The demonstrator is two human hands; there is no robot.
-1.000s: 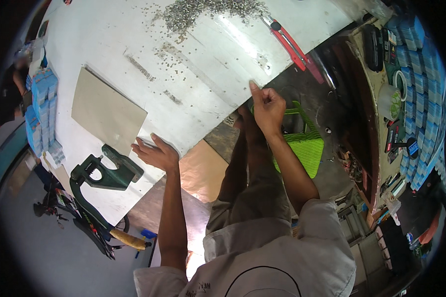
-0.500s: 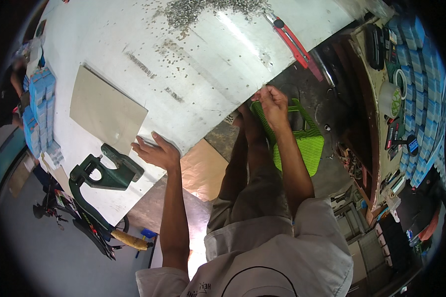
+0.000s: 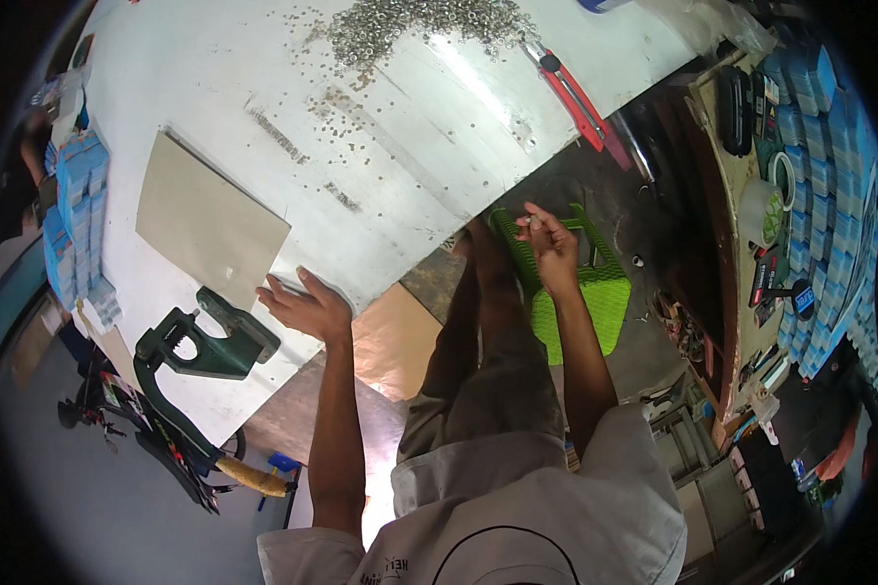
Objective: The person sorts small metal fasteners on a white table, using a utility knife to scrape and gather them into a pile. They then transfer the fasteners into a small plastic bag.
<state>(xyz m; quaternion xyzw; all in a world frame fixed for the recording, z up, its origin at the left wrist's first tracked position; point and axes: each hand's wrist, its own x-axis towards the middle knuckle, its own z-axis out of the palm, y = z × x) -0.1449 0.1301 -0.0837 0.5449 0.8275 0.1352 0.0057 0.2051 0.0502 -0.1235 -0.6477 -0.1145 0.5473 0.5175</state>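
Small pale piece [image 3: 534, 221], too tiny to identify, appears pinched in the right hand [image 3: 552, 252], just off the white tabletop [image 3: 185, 68], over the bright-green plastic stool [image 3: 583, 320]. I judge this a holding step; moving on calls for a steady pinch. The left hand [image 3: 310, 310] rests spread on the tabletop beside the dark-green metal lever press [image 3: 226, 359] and quadrilateral grey-beige sheet [image 3: 210, 210]; silvery metal rings [image 3: 400, 34] lie farther off.

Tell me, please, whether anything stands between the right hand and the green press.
Yes: the left hand, fingers spread at the edge of the white table, lies across the straight line from the right hand to the green press. Nothing else visible blocks that line.
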